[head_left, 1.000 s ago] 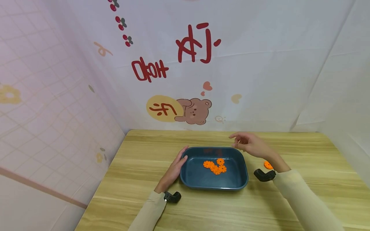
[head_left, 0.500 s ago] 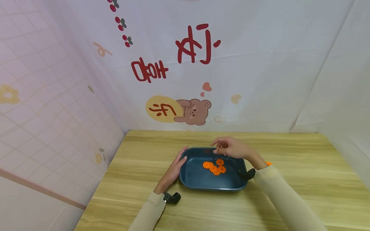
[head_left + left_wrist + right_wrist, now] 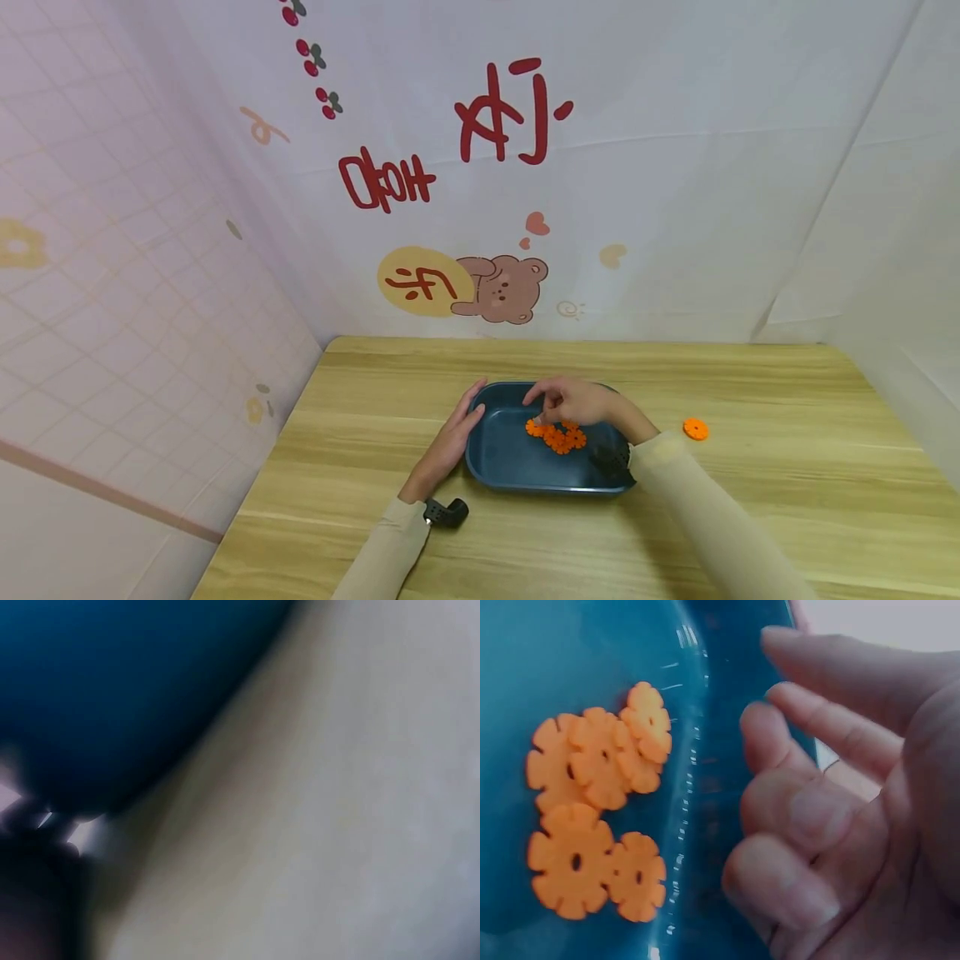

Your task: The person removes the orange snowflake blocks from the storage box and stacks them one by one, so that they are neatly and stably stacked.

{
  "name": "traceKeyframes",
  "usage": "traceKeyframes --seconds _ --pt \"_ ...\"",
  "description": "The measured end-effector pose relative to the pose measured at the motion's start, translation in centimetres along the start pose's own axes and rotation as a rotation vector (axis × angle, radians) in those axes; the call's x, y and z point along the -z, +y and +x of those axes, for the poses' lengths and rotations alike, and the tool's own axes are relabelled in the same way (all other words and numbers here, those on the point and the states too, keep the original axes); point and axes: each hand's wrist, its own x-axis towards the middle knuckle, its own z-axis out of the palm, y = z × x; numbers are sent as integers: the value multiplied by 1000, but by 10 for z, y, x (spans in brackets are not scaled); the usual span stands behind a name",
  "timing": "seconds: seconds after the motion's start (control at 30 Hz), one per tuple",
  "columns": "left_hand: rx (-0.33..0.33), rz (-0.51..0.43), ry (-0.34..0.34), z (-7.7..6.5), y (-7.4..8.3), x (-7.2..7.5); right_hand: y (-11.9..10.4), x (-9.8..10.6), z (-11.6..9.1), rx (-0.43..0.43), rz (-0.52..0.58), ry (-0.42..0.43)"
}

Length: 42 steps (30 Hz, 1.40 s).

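Observation:
A dark blue rectangular tray [image 3: 506,468] stands on the table with several flat orange flower-shaped discs [image 3: 558,442] lying in its middle, some overlapping. My left hand [image 3: 448,442] rests against the tray's left side, its fingers straight along the wall and its thumb at the rim. Over the tray, my right hand [image 3: 579,402] reaches in from the right, its fingertips close to the discs and covering part of them in the head view. The right wrist view has the orange discs [image 3: 571,859] left of the loosely bent fingers [image 3: 780,881], with nothing held between thumb and fingers.
One more orange disc [image 3: 695,428] lies on the wooden table [image 3: 787,483], right of the tray. A printed white wall covering [image 3: 675,167] hangs behind the table, and a gridded one [image 3: 150,250] hangs on the left.
My right hand has swung left and down from beyond the tray's right end to just over the discs. The lone disc is fully uncovered. My left hand has stayed put.

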Motion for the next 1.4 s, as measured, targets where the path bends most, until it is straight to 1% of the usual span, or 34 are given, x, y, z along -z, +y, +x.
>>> traceKeyframes --seconds 0.1,0.2,0.33,0.43,0.7,0.87,1.0,1.1,1.27,1.4 --pt "13 7 -14 -1 5 1 6 -5 2 -38 -9 -15" --pt "19 9 -35 -5 15 1 12 -11 5 -78 -11 -22" --pt "13 3 -45 -11 29 0 16 -17 8 -104 -40 -20" --pt "8 0 -41 -13 32 -2 16 -20 9 -113 -74 -13" --pt "6 -14 -46 -13 32 -1 16 -24 11 -140 -131 41" --pt "4 4 -36 -14 34 -3 17 -26 12 -166 -126 56" --pt "-22 4 9 -8 16 -4 17 -27 12 -174 -119 53" --pt "-29 6 28 -3 2 -3 16 -27 12 -169 -115 49" --pt "-10 15 7 -2 3 -1 15 -27 11 -155 -111 53" --pt "1 18 -14 -7 15 -1 16 -27 12 -136 -116 51"
